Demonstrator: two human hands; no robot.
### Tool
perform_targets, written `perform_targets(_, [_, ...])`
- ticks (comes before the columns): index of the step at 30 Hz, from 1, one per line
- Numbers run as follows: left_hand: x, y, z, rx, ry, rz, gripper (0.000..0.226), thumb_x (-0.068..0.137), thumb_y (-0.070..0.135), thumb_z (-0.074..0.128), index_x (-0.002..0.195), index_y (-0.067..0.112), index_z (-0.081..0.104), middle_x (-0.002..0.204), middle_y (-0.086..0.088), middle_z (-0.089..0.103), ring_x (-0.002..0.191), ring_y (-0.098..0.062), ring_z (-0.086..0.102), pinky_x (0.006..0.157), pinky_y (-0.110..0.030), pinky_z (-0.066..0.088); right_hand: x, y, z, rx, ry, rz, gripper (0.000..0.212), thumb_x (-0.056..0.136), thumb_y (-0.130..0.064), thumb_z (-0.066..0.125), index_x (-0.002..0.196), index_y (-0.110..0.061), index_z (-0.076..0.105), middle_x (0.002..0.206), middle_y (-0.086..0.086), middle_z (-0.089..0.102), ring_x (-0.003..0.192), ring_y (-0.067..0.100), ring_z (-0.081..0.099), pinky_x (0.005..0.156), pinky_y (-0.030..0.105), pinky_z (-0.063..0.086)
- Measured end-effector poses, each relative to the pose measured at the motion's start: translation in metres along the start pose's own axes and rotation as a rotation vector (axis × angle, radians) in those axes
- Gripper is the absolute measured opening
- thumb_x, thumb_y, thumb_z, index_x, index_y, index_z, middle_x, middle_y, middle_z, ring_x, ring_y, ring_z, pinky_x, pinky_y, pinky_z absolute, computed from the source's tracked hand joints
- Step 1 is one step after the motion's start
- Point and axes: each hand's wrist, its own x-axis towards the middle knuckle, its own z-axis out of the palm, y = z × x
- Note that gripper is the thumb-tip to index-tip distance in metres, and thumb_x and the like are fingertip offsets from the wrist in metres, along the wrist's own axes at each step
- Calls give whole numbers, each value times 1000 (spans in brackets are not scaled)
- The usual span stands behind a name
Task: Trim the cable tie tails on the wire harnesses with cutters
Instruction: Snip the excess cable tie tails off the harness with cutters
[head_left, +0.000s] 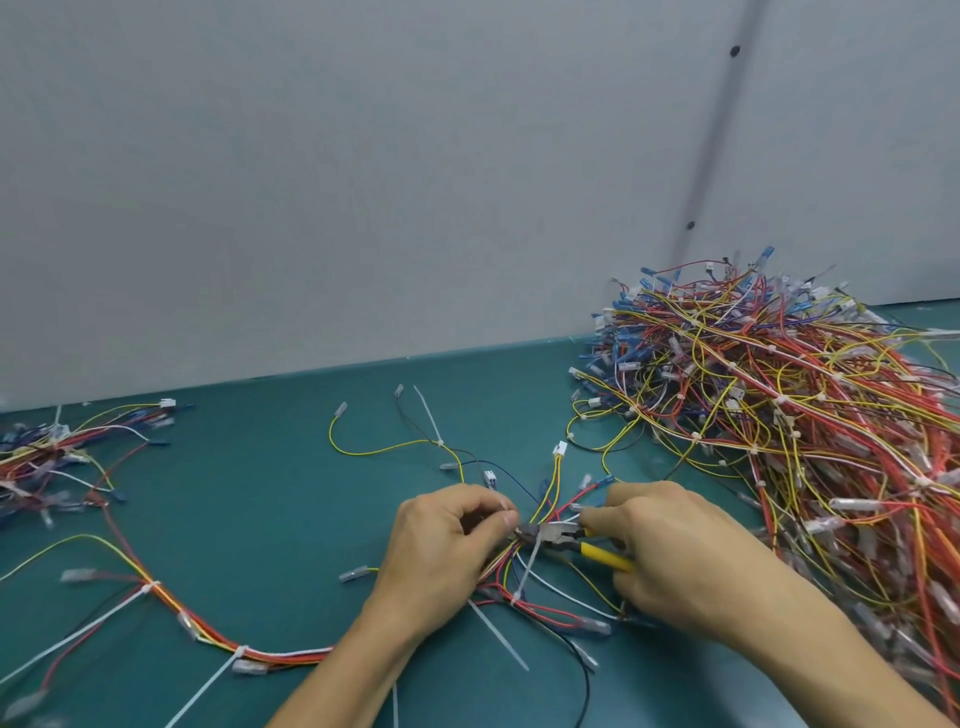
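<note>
**A:** What's the count?

**B:** One pair of yellow-handled cutters (561, 532), two hands, two heaps of harnesses. The big heap (779, 415) is right of the cutters and the small heap (52, 457) far left. One loose harness (208, 623) spreads around them, with five long white cable tie tails that I can make out.

**A:** Any room?

**B:** There is bare teal table (260, 493) left of the cutters and beyond them, up to the grey wall (363, 182) at the far edge.

**A:** And the hands?

**B:** The right hand (670, 551) is curled round the handles. The left hand (447, 540) pinches the wires at the cutters' nose. One tail (530, 566) hangs just below the jaws; I can't tell whether they are closed.
</note>
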Motion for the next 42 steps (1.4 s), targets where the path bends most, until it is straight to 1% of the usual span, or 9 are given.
perform_targets(4, [0, 0, -1, -14, -18, -26, 21, 81, 11, 71, 66, 25, 70, 61, 12, 66, 54, -1, 52, 57, -15, 41, -1, -3, 1, -36, 3, -12, 17, 82, -26, 50, 99, -28, 50, 100, -7, 48, 100, 23, 52, 66, 30, 35])
perform_targets(8, [3, 0, -2, 53, -65, -10, 17, 83, 17, 70, 68, 27, 71, 64, 10, 66, 59, -1, 53, 61, -19, 43, -3, -6, 3, -91, 49, -1, 27, 82, -28, 48, 109, -29, 49, 105, -6, 45, 104, 24, 49, 70, 32, 35])
perform_targets(11, [3, 0, -2, 55, -73, -7, 18, 84, 18, 69, 68, 28, 70, 66, 7, 67, 60, -4, 54, 65, -25, 45, -4, -6, 3, -119, 65, -8, 31, 82, -28, 47, 113, -28, 49, 103, -6, 44, 103, 24, 48, 67, 31, 32])
perform_targets(14, [3, -1, -1, 48, -80, -7, 17, 84, 19, 69, 68, 26, 70, 68, 5, 67, 62, -6, 54, 66, -27, 46, -4, -4, 2, -86, 64, -9, 28, 82, -27, 48, 110, -27, 50, 102, -6, 45, 102, 24, 51, 68, 32, 39])
perform_targets(21, [3, -2, -2, 45, -69, -1, 13, 85, 19, 68, 72, 23, 69, 69, 10, 66, 62, -4, 53, 65, -25, 45, -4, -2, 2, -61, 58, -10, 32, 82, -32, 49, 114, -30, 51, 101, -7, 47, 96, 23, 54, 66, 29, 39])
perform_targets(26, [4, -4, -1, 45, -67, -2, 14, 85, 20, 68, 72, 24, 69, 71, 8, 66, 63, -5, 53, 66, -25, 45, -4, -2, 3, -76, 59, -12, 31, 81, -31, 49, 112, -32, 52, 99, -7, 48, 95, 23, 54, 64, 29, 35])
perform_targets(30, [4, -4, 0, 56, -67, -12, 15, 85, 20, 68, 71, 26, 68, 73, 6, 68, 69, -16, 60, 67, -24, 45, -2, -1, 5, -91, 42, -7, 29, 79, -31, 50, 108, -30, 52, 98, -7, 50, 95, 23, 54, 62, 29, 32])
perform_targets(37, [4, -3, 0, 33, -76, 10, 13, 87, 22, 66, 75, 21, 69, 74, -1, 66, 68, -18, 55, 68, -30, 45, 0, 1, 6, -82, -5, -20, 13, 77, -30, 49, 86, -31, 40, 92, -7, 50, 93, 23, 53, 61, 29, 30])
perform_targets(42, [4, -1, -3, -44, -9, -1, 13, 88, 18, 65, 75, 19, 67, 58, 6, 57, 56, -9, 47, 59, -25, 40, 0, 1, 6, -59, -11, -4, 15, 78, -30, 49, 92, -28, 47, 93, -8, 51, 94, 22, 54, 62, 29, 32])
